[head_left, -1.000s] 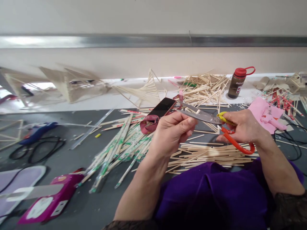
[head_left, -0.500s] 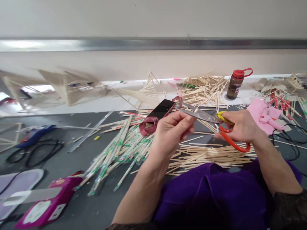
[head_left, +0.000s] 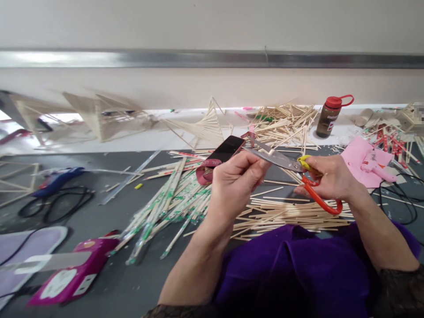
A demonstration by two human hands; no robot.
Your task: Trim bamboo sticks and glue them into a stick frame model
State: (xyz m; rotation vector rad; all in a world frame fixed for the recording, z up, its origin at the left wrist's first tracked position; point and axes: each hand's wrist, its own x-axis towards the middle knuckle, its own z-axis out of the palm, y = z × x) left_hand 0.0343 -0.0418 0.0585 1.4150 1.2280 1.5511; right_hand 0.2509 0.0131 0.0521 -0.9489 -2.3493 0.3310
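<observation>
My right hand point(head_left: 331, 176) grips a pair of scissors point(head_left: 285, 161) by its orange and yellow handles, with the blades pointing left and parted. Between thumb and fingers of my left hand point(head_left: 232, 190) is a thin wooden stick point(head_left: 271, 152); only its pale end shows, at the blades, and my fingers hide the rest. Loose wooden sticks point(head_left: 294, 214) lie in a heap below both hands. Left of my left hand are chopsticks in green-printed wrappers point(head_left: 159, 212). A phone point(head_left: 227, 149) and a dark pink strap point(head_left: 204, 173) lie just behind that hand.
A red-capped bottle point(head_left: 328, 118) stands at the back right, beside another stick pile point(head_left: 288, 121). A pink glue gun point(head_left: 377, 170) lies on pink paper at right. Corded blue tool point(head_left: 59, 181) and magenta device point(head_left: 76, 271) lie left. Stick models point(head_left: 208, 126) line the wall.
The view has shifted slightly, so the table things appear a little further right. Both hands keep their hold, and the scissors stay at the stick's end with little visible change.
</observation>
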